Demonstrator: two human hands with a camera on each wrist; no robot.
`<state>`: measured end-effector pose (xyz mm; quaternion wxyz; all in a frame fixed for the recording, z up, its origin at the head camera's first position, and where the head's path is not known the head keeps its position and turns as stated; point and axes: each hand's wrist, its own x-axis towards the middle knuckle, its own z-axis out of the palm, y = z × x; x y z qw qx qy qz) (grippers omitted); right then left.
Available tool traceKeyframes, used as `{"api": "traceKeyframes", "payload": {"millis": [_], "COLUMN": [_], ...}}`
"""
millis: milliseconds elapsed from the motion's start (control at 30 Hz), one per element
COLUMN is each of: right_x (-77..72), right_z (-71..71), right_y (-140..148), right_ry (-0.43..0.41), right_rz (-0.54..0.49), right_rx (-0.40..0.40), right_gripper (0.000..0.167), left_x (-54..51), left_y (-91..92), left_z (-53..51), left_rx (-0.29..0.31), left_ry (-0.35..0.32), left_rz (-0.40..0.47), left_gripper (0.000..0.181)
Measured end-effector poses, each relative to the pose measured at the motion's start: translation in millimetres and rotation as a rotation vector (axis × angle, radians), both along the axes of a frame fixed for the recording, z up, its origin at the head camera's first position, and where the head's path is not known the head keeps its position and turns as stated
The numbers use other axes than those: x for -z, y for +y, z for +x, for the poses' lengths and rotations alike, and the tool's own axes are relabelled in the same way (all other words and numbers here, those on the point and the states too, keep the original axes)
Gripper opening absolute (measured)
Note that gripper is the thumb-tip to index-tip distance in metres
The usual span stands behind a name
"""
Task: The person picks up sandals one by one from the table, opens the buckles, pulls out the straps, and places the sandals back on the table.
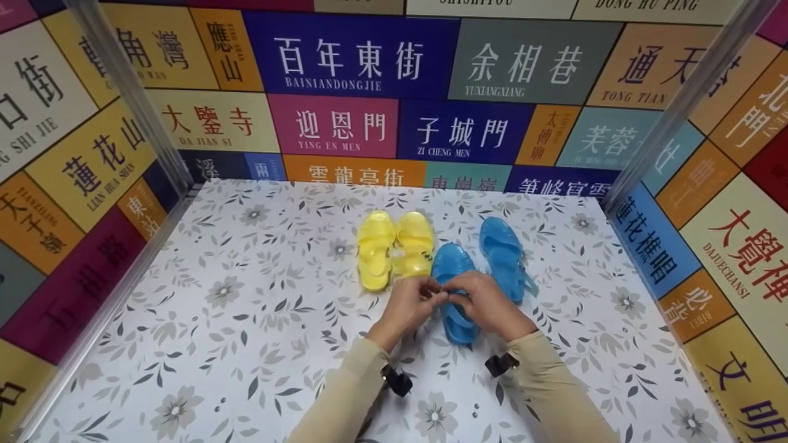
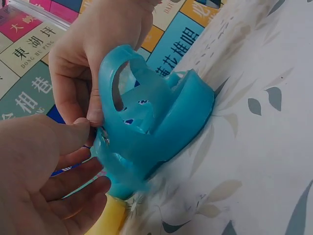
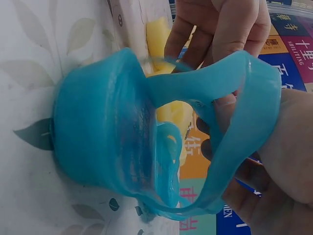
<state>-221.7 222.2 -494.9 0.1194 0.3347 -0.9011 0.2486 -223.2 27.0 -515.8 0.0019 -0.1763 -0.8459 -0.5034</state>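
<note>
A blue jelly sandal (image 1: 454,258) lies on the floral surface between both hands, its heel toward me. My left hand (image 1: 407,307) is on its left side, thumb and index finger pinching at the strap's small buckle (image 2: 104,136). Over the sandal, my right hand (image 1: 489,304) pinches the ankle strap (image 3: 257,107) at the same spot, fingertips almost touching the left hand's. The strap stands up in a loop above the heel in the right wrist view. The fingers partly hide the buckle. To the right lies the other blue sandal (image 1: 502,246), untouched.
Two yellow sandals, one left (image 1: 375,246) and one right (image 1: 415,231), lie side by side just left of the blue pair. White flower-patterned cloth (image 1: 246,332) covers the surface. Panels with coloured signs (image 1: 351,55) enclose the back and sides, with clear posts at the corners.
</note>
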Motion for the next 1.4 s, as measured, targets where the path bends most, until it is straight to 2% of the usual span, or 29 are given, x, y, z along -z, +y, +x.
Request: {"api": "traceKeyframes", "payload": {"millis": [100,233,367,467,667,767,867,1033,1233,1300,1400], "right_x": [-1.3,-0.8,3.9,8.3,18.0,24.2,29.2,31.0,30.1,30.5,31.7], "right_z": [0.3,-0.4,-0.5,-0.6,-2.2,-3.5,-5.1,-5.2,-3.1,-2.7,-2.7], "right_y": [2.6,4.8,6.7,6.3,2.9,2.2,1.6,1.7,3.2,3.8,5.4], "right_ry": [0.045,0.056,-0.026,-0.108,-0.239,-0.321,-0.366,-0.385,-0.416,-0.425,-0.425], "right_rz": [-0.016,-0.053,-0.094,-0.139,-0.213,-0.261,-0.299,-0.35,-0.408,-0.428,-0.446], "right_rx": [0.04,0.08,0.095,0.111,0.132,0.128,0.121,0.104,0.096,0.099,0.102], "right_gripper": [0.02,0.018,0.011,0.008,0.008,0.009,0.009,0.008,0.007,0.007,0.006], "left_x": [0.6,2.8,7.4,9.6,11.8,14.2,17.6,22.2,20.8,20.5,20.6], "left_y": [4.3,9.8,11.6,9.3,3.6,0.4,-3.4,-4.7,-1.3,0.3,2.7], "left_z": [0.1,-0.5,-0.4,0.0,0.1,0.0,-0.6,-0.2,2.8,3.5,2.8], "left_rx": [0.013,0.003,-0.029,-0.039,-0.047,-0.055,-0.061,-0.045,-0.058,-0.066,-0.072], "left_ry": [0.011,0.113,0.202,0.202,0.123,0.064,0.0,-0.088,-0.196,-0.208,-0.178], "left_rz": [0.023,0.008,-0.004,0.016,0.075,0.116,0.169,0.263,0.336,0.342,0.315], "left_gripper": [0.02,0.022,0.015,0.012,0.009,0.008,0.013,0.017,0.014,0.013,0.013]}}
